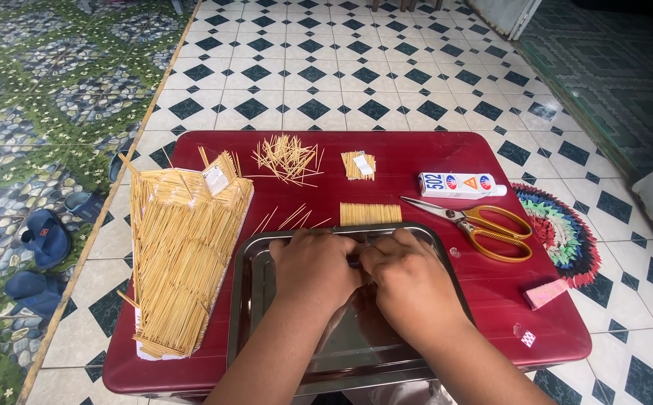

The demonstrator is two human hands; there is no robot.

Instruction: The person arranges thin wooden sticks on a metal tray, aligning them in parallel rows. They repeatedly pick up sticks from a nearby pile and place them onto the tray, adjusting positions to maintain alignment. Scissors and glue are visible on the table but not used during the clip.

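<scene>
Both hands, the left hand [313, 268] and right hand [410, 281], meet over the steel tray [247, 300] at lower centre; fingers curled together, whatever they pinch hidden, toothpick model [180, 262] at left.

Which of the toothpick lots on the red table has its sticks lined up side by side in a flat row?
The toothpick row just beyond the steel tray, nearest the hands. The loose pile farther back is scattered, and the small bundle is shorter and has a white piece on it.

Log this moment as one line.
left hand: over tray, knuckles up | right hand: beside it, touching | grasp: hidden | scissors: on table
</scene>
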